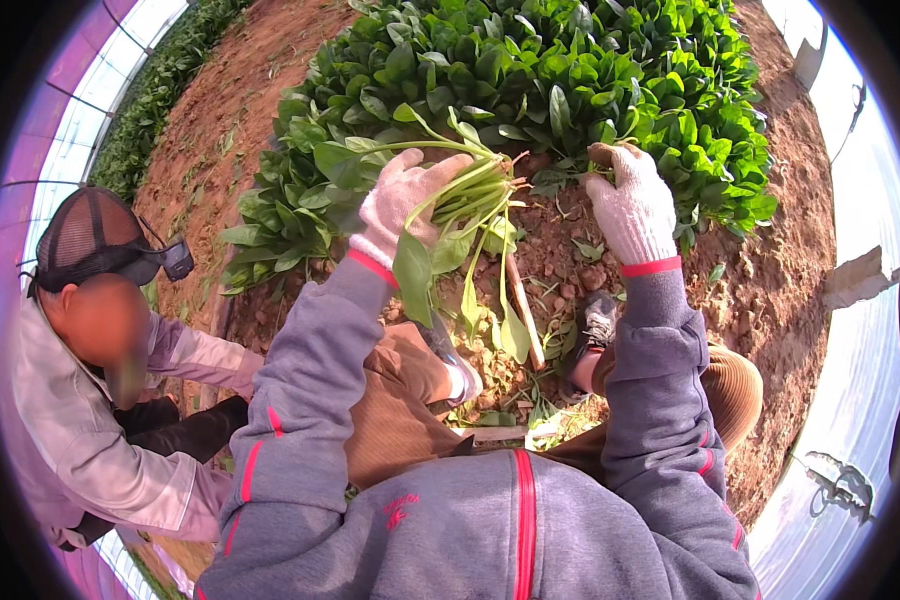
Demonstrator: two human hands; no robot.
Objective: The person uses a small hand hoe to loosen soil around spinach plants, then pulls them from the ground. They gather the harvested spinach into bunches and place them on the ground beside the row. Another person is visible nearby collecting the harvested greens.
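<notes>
My left hand (405,199), in a pale knit glove, grips a bunch of cut leafy greens (472,195) that look like spinach. Their pinkish root ends point right, and several leaves hang down over the soil. To the right, my right hand (630,196), gloved too, is at the near edge of the growing greens (525,67), its thumb and fingers bent around something small and leafy; what exactly it holds is unclear. Below the bunch, a thin wooden handle or stick (523,311) lies slanting on the ground between my shoes.
A co-worker (105,390) in a cap and light jacket crouches close by at left. Loose leaves litter the soil (772,300) around my feet. Plastic greenhouse sheeting (862,375) rises at right, with another row of greens (146,112) at far left.
</notes>
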